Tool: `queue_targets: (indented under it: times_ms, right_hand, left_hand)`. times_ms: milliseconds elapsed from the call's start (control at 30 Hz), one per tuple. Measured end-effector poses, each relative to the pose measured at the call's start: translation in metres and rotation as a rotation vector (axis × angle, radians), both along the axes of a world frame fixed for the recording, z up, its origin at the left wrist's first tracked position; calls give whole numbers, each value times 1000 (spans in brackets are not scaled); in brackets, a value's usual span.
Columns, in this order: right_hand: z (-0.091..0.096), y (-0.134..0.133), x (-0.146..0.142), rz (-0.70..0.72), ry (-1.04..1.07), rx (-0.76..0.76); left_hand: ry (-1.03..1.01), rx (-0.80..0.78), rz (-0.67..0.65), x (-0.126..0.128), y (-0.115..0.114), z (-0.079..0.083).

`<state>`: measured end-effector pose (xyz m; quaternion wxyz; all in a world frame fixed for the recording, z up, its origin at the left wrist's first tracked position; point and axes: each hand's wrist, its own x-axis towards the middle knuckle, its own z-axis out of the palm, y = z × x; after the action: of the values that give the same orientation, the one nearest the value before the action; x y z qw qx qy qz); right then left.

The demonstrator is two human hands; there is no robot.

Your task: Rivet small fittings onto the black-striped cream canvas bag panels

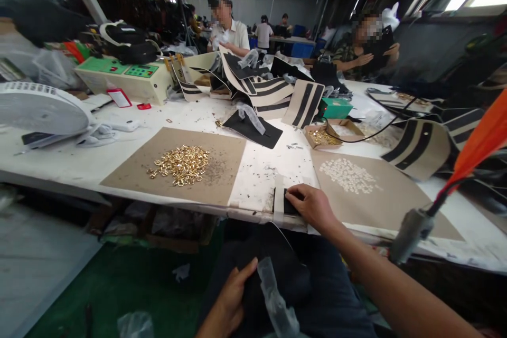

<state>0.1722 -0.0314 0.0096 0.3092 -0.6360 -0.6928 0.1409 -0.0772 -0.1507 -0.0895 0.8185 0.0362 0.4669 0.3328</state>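
Observation:
On my lap, my left hand (233, 293) grips a dark, flexible black panel (283, 269), thumb on top. A strip of clear plastic film (273, 296) lies over that panel. At the table's front edge, my right hand (312, 205) has its fingers pinched together over a small black pad (292, 207). Whatever sits between those fingertips is too small to make out. Pale tape (279, 203) crosses the pad's left side. Gold metal buckle-like pieces (182, 163) are heaped on a brown sheet to the left. Small whitish pieces (348, 175) are spread over another brown sheet to the right.
Striped panels (273, 92) pile up at the back. A cardboard box of gold parts (322, 137) stands near a green box (336, 108). A fan (43, 108) is at left; an orange object on a grey holder (412, 232) rises close at right. Other people work across the table.

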Motion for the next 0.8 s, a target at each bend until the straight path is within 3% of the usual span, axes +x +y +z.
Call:
queue_targets:
  times_ms: [133,300,500,700,800]
  right_hand:
    - [-9,-1,-2,51,-143,125]
    - [-13,-10,-2,33,-116,160]
    - [-8,-15,5,52,-10,80]
    - [9,6,19,160,-59,-119]
    - [13,16,25,260,-127,-142]
  left_hand:
    - [107,-46,40,-1,-1,1]
    - [165,-96,33,1,0,12]
    - [171,-102,49,3,3,20]
    - [124,-73,37,2,2,19]
    - [142,-80,36,1,2,17]
